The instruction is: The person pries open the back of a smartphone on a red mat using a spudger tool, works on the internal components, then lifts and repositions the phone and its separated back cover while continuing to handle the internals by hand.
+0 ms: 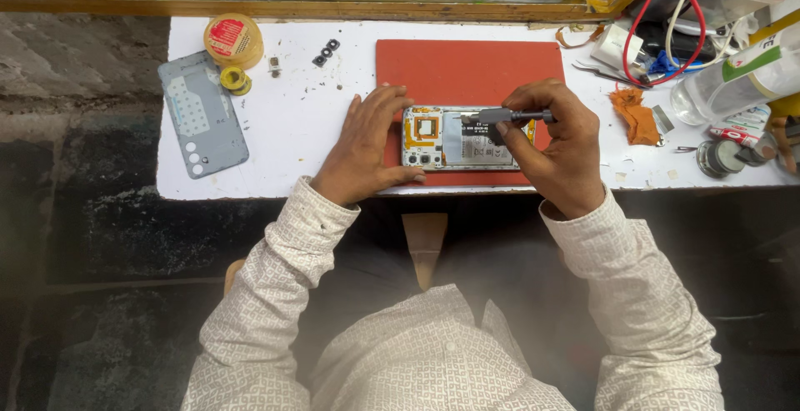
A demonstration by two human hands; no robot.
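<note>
far out past the left hand (367,149), a grey back cover (202,113) and yellow tape rolls (233,41) are lying aside on the tabletop (292,128). the left hand is pressing flat, fingers spread, on the end of the opened phone (454,138), probably steadying it on the red mat (467,69). the right hand (560,149) is pinching a dark tool (508,116) over the phone's middle; its tip is too small to make out. beyond the right hand, an orange cloth (635,115) and a bottle (742,78), cut off at the edge.

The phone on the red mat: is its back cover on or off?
Off. The phone shows bare internals, and the grey back cover lies apart, left of the red mat.
</note>
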